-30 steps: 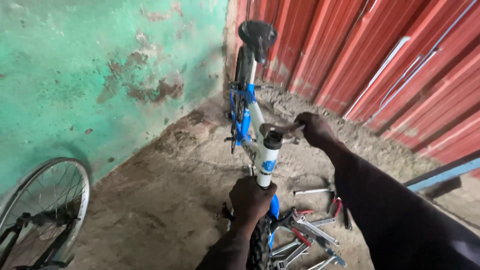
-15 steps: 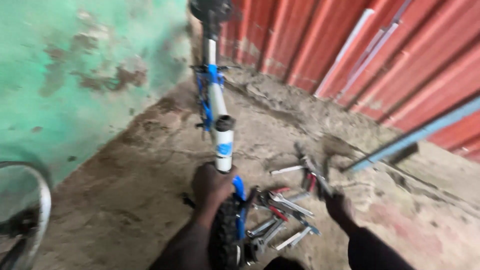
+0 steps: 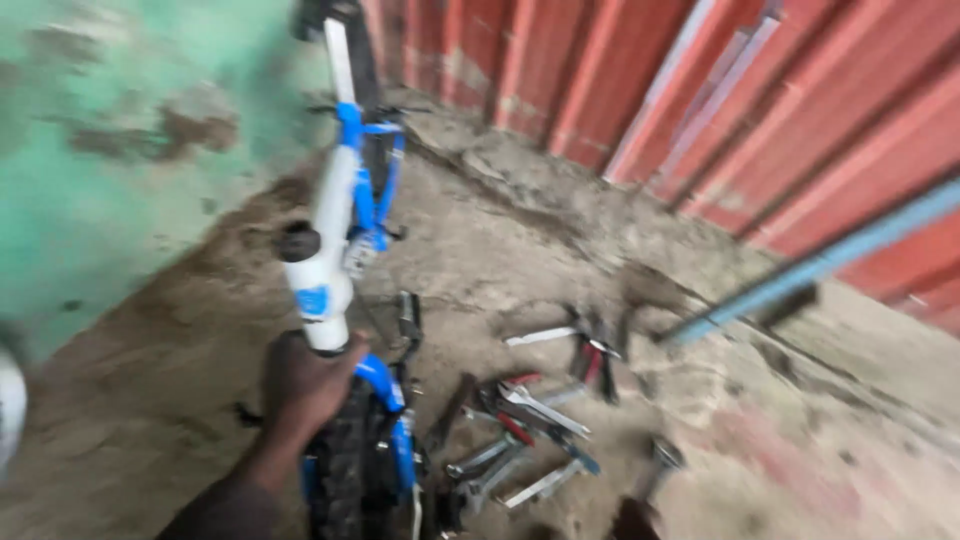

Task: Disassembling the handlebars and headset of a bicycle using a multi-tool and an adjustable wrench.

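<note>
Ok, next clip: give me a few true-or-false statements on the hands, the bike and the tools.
1. The left hand grips the blue and white bicycle frame. True.
2. The right hand holds the frame too. False: it is low at the picture's edge, near a tool on the ground.
3. Wrenches and pliers lie on the dirt ground. True.
4. The wall on the left is red. False: it is green; the red metal sheeting stands to the right.

A peeling green wall (image 3: 110, 170) fills the upper left of the frame, and a red corrugated metal wall (image 3: 720, 110) the upper right. A blue bar (image 3: 820, 265) slants across the right. Wrenches and pliers (image 3: 530, 410) lie scattered on the dirt floor (image 3: 560, 230) at lower centre.
</note>
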